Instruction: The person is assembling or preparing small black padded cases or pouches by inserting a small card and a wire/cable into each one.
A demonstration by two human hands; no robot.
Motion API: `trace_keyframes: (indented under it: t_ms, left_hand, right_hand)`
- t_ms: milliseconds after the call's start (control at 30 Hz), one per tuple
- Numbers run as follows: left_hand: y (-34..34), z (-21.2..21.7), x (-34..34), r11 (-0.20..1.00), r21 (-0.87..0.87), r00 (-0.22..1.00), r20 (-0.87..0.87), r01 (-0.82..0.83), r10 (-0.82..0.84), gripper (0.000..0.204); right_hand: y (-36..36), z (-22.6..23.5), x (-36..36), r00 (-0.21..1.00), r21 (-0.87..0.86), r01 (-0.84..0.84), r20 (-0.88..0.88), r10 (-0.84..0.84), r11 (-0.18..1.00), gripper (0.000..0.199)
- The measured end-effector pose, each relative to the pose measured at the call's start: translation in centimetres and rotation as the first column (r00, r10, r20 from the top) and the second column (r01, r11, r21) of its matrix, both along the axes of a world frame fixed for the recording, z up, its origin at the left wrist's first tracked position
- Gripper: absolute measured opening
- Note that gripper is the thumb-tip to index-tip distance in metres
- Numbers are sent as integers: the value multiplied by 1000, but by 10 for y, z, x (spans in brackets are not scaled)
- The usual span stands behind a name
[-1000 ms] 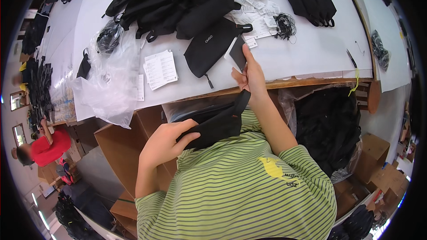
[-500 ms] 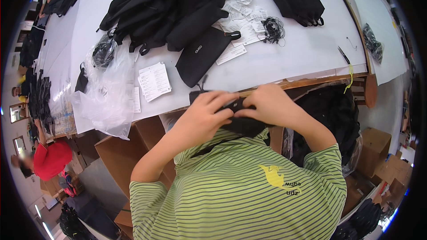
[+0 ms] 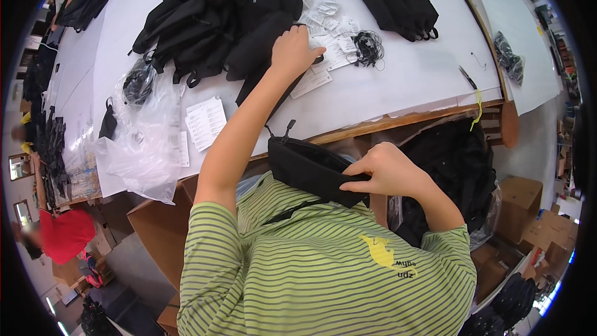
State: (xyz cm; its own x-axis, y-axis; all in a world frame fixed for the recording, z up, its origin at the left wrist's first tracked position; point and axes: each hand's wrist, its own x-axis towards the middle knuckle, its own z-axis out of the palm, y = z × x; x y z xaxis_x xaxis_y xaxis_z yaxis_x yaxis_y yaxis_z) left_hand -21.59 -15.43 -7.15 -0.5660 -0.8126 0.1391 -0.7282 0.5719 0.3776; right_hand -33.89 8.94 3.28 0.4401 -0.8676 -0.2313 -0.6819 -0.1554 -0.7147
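Black fabric pouch (image 3: pixel 311 171) pinched in right hand (image 3: pixel 385 171) at chest, left hand (image 3: pixel 292 50) – fingers curled, grip unclear – on white paper tags (image 3: pixel 326 56) atop white worktable (image 3: pixel 404 81)

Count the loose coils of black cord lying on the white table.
3: one coil right of the left hand, one coil in clear plastic at the left, one coil at the right. Others may be hidden under the bags.
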Motion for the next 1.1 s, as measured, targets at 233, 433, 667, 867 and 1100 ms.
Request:
trace_keyframes:
  t_ms: [233, 433, 667, 867, 1100]
  left_hand:
    - [-14, -14, -17, 973, 231, 978, -205, 25, 24, 41]
    - [-6, -24, -11, 998, -27, 979, -195, 49, -54, 44]
    - [-21, -28, -8, 999, -35, 981, -195, -28, 20, 25]
    - [43, 69, 12, 964, 168, 533, -846, 208, 32, 10]
    - [98, 93, 72, 963, -225, 829, -504, 145, -243, 19]
  right_hand:
    - [5, 24, -23, 982, -306, 106, -119, -149, 946, 18]
    - [-14, 25, -24, 952, -315, 111, -238, -192, 943, 15]
    - [-17, 19, -22, 924, -362, 113, -303, -231, 925, 17]
    - [-17, 14, -25, 878, -422, 118, -379, -293, 899, 15]
    - [-34, 23, -7, 914, -482, 155, -261, -310, 863, 18]
